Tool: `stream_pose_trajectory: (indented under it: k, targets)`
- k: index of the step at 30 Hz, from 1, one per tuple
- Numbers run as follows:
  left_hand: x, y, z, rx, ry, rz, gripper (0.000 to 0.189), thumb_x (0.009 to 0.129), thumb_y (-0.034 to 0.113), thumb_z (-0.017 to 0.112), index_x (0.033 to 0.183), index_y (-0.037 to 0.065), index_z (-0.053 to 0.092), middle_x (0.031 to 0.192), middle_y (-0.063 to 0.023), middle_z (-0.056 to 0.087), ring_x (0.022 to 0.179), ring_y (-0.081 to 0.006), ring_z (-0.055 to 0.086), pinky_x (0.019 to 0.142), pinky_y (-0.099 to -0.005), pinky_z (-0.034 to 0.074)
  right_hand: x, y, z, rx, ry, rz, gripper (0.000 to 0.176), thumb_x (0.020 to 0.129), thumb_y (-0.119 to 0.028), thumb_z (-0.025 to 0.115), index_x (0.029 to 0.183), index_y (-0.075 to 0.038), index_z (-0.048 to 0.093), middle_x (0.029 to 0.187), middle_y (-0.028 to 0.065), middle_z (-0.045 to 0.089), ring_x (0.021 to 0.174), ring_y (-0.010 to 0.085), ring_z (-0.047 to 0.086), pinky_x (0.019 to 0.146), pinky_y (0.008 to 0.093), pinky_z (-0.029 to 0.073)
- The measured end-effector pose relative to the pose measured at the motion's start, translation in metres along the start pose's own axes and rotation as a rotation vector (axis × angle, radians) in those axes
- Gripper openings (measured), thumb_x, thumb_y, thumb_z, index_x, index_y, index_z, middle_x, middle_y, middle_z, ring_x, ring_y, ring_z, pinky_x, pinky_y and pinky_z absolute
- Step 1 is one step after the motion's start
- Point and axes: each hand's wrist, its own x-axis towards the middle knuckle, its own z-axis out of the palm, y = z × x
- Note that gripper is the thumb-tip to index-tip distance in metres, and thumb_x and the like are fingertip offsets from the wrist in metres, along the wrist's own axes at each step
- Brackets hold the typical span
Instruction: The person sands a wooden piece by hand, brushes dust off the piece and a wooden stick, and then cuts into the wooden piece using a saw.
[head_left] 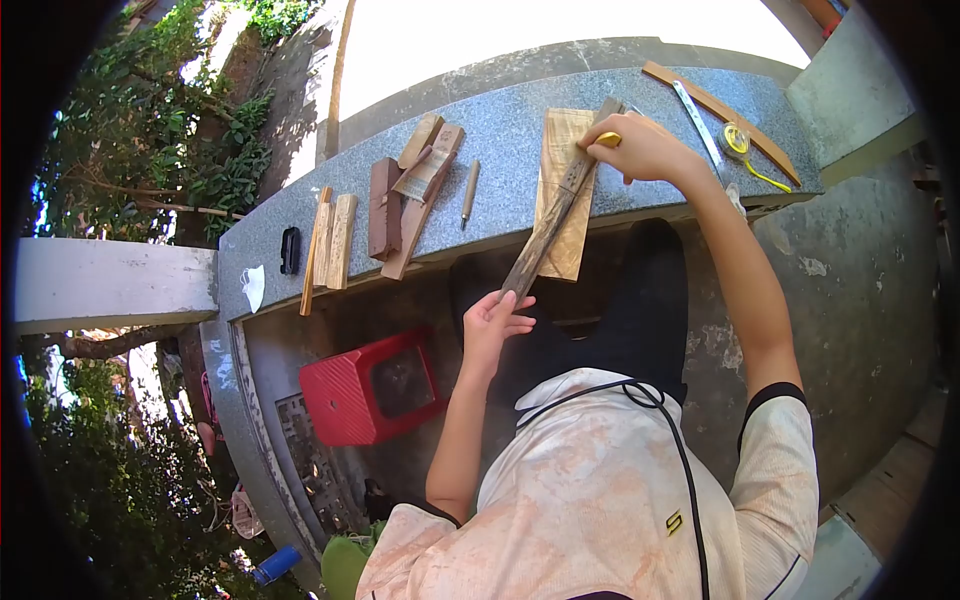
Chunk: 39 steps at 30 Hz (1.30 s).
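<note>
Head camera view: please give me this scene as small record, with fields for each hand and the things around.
left hand: grips near end of dark wooden strip
right hand: at the strip's far part, holding a yellow tool, type unclear
under strip: pale wooden board
surface: speckled stone countertop
right of board: ruler, tape measure, brown wooden strip
below countertop, left: red plastic stool

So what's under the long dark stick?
Under the dark stick there's a pale wooden board. You can't see the strip of board that the stick covers.
</note>
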Motion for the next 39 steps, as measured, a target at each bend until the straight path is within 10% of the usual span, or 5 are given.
stream_pose_trajectory:
  k: [11,14,32,37,39]
  targets:
    - [0.001,-0.001,-0.001,-0.001,-0.024,0.006,0.038,0.112,0.028,0.065,0.131,-0.004,0.066,0.119,-0.0213,0.079,0.084,-0.021,0.08,0.076,-0.0321,0.066,-0.025,-0.003,-0.01,0.26,-0.156,0.076,0.033,0.106,-0.024,0.066,0.134,-0.009,0.077,0.114,0.0116,0.081,0.064,0.0191,0.076,0.059,0.0316,0.059]
    - [0.001,-0.001,0.001,0.001,-0.026,0.005,0.037,0.111,0.028,0.065,0.13,-0.004,0.067,0.118,-0.0212,0.079,0.084,-0.0212,0.079,0.077,-0.0321,0.065,-0.008,0.04,0.003,0.085,0.175,0.037,0.032,0.107,-0.024,0.066,0.132,-0.009,0.078,0.113,0.0105,0.08,0.065,0.0191,0.076,0.062,0.0336,0.061]
    - [0.001,-0.002,-0.002,0.112,-0.077,0.019,0.036,0.111,0.029,0.066,0.126,-0.004,0.069,0.104,-0.0157,0.08,0.066,-0.0117,0.071,0.062,-0.0259,0.06,0.019,0.059,-0.004,0.106,0.372,0.151,0.029,0.103,-0.026,0.068,0.125,-0.012,0.081,0.103,0.0149,0.081,0.067,0.0226,0.078,0.074,0.038,0.064]
    - [0.002,0.0,0.003,0.102,-0.033,0.031,0.036,0.111,0.029,0.066,0.125,-0.004,0.07,0.103,-0.0158,0.08,0.065,-0.0112,0.07,0.062,-0.0257,0.06,-0.034,-0.039,0.055,-0.175,-0.02,-0.455,0.027,0.101,-0.027,0.068,0.119,-0.013,0.083,0.1,0.0189,0.081,0.087,0.0351,0.079,0.086,0.0465,0.062]
    - [0.001,-0.001,0.002,0.11,-0.025,0.034,0.036,0.111,0.028,0.066,0.126,-0.004,0.07,0.103,-0.0161,0.08,0.065,-0.0112,0.07,0.061,-0.0256,0.059,-0.037,-0.048,0.04,0.065,-0.141,-0.235,0.026,0.101,-0.024,0.07,0.119,-0.01,0.082,0.099,0.0185,0.081,0.075,0.0329,0.078,0.075,0.0438,0.062]
